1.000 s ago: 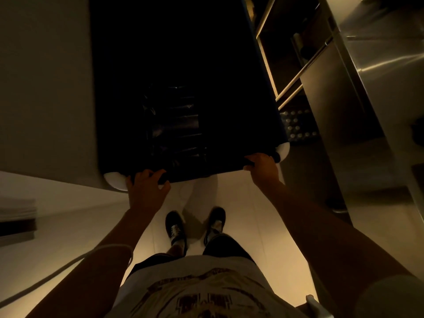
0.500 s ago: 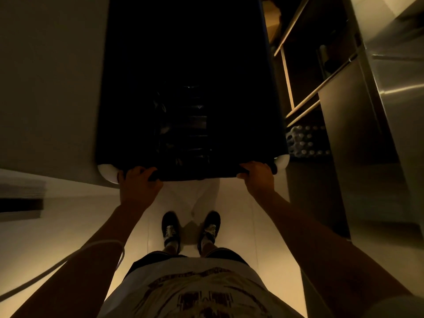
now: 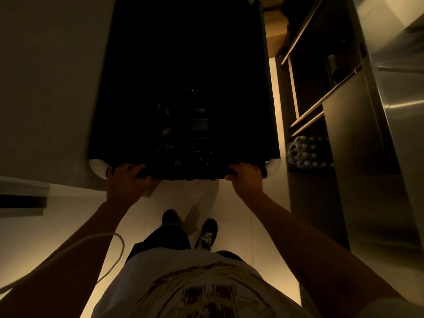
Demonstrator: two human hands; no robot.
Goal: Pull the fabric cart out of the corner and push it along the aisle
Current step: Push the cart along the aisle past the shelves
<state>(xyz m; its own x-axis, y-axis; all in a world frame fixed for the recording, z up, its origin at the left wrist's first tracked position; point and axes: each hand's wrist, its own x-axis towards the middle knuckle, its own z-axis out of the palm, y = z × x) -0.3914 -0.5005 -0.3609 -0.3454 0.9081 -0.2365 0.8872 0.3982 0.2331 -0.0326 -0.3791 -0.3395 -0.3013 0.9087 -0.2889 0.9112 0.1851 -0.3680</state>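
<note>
The fabric cart (image 3: 229, 53) is a deep, dark bin with white rounded corner pieces, filling the upper middle of the head view. Dark folded material lies at its bottom, hard to make out. My left hand (image 3: 125, 182) grips the near rim close to the left white corner. Over by the right white corner, my right hand (image 3: 246, 180) grips the same rim. Both arms are stretched forward. My feet stand on the pale floor just behind the cart.
A plain wall (image 3: 46, 76) runs along the cart's left side. On the right stand open shelves (image 3: 321, 99) with a pack of bottles (image 3: 307, 152) at the bottom, then a steel cabinet (image 3: 394, 134). A cardboard box (image 3: 275, 31) sits ahead right. A white cable (image 3: 98, 251) hangs by my left arm.
The cart has straightened and moved forward, with a strip of floor now showing along its right side. Both hands keep their grip on the rim. My feet have stepped apart.
</note>
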